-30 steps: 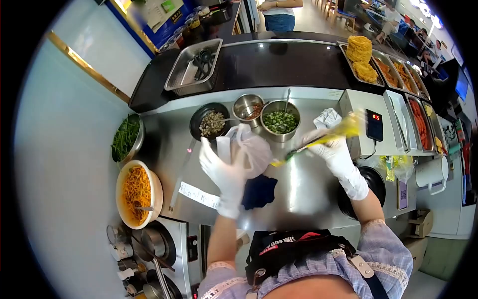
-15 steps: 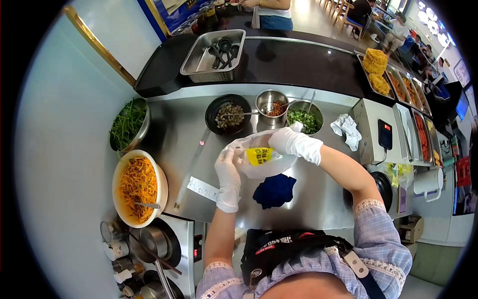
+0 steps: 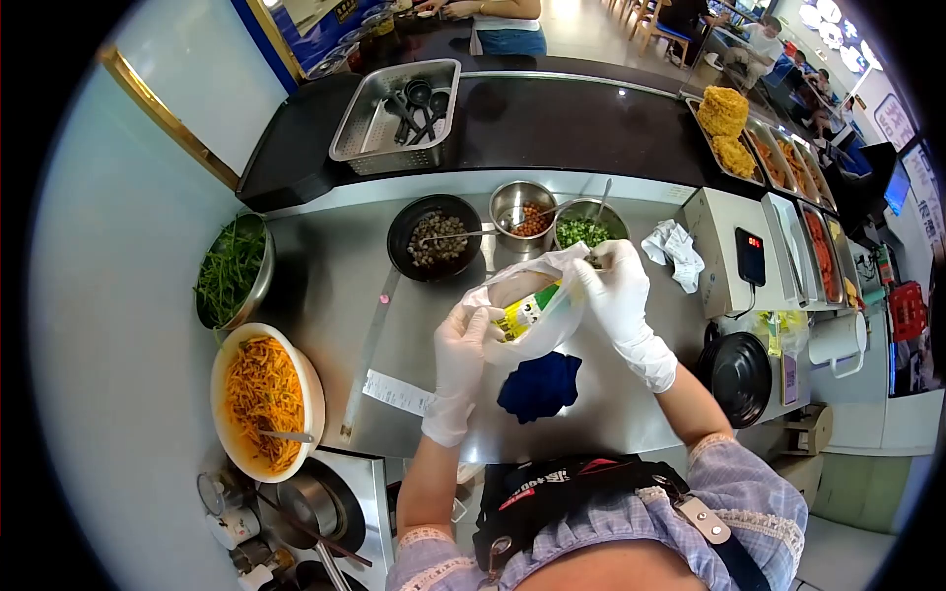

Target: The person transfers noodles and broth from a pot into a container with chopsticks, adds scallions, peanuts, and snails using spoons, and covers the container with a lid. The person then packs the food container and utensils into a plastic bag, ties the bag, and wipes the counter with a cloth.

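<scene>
Between my gloved hands hangs a translucent white plastic bag (image 3: 552, 332) with its mouth spread. Inside it a yellow and green packet (image 3: 529, 310) shows. My left hand (image 3: 461, 350) pinches the left rim of the bag. On the opposite side, my right hand (image 3: 616, 291) has its fingers closed on the upper right rim. A dark blue cloth (image 3: 539, 387) lies on the steel counter just below the bag. Left of it, a printed paper receipt (image 3: 397, 392) lies partly beside my left wrist.
Behind the bag stand a black bowl of diced food (image 3: 435, 237), a steel pot of red-brown bits (image 3: 523, 214) and a pot of chopped greens (image 3: 583, 229). A bowl of orange shreds (image 3: 266, 402) and a bowl of leafy greens (image 3: 236, 271) stand left. A crumpled tissue (image 3: 674, 255) lies right.
My right hand has shifted right and down from inside the bag's mouth to its right rim. The bag is spread wider, and the packet now sits tilted in it.
</scene>
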Tool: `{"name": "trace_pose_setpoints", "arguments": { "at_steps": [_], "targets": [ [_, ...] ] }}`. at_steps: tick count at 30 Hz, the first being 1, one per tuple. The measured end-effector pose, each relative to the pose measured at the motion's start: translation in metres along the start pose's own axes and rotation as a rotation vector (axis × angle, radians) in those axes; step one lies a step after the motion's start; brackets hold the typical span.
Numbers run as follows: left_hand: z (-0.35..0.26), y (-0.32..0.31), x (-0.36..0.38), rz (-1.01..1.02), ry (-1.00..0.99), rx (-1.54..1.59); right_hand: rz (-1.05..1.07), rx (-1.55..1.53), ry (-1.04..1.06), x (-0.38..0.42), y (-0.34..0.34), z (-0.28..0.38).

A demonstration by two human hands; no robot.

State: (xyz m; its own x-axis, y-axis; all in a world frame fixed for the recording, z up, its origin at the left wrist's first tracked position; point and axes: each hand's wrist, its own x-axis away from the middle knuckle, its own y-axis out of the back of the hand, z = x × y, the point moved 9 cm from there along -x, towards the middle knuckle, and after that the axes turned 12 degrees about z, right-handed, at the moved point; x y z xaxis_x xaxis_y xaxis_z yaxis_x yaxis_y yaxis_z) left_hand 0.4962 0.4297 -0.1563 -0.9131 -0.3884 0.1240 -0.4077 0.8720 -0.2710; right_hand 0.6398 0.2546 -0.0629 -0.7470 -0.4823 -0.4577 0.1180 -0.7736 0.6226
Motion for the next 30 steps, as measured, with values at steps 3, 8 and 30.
{"name": "trace_pose_setpoints", "arguments": {
  "at_steps": [3,8,30],
  "targets": [
    [0.001,-0.002,-0.002,0.002,-0.001,0.032,0.102,0.03,-0.342,0.015,-0.047,-0.083],
    [-0.003,-0.006,-0.005,0.05,0.033,0.005,0.366,-0.273,-0.512,0.011,-0.113,-0.135],
    [-0.004,-0.009,-0.011,0.027,0.058,0.001,0.372,0.24,-0.37,-0.002,-0.09,-0.079]
  ]
}}
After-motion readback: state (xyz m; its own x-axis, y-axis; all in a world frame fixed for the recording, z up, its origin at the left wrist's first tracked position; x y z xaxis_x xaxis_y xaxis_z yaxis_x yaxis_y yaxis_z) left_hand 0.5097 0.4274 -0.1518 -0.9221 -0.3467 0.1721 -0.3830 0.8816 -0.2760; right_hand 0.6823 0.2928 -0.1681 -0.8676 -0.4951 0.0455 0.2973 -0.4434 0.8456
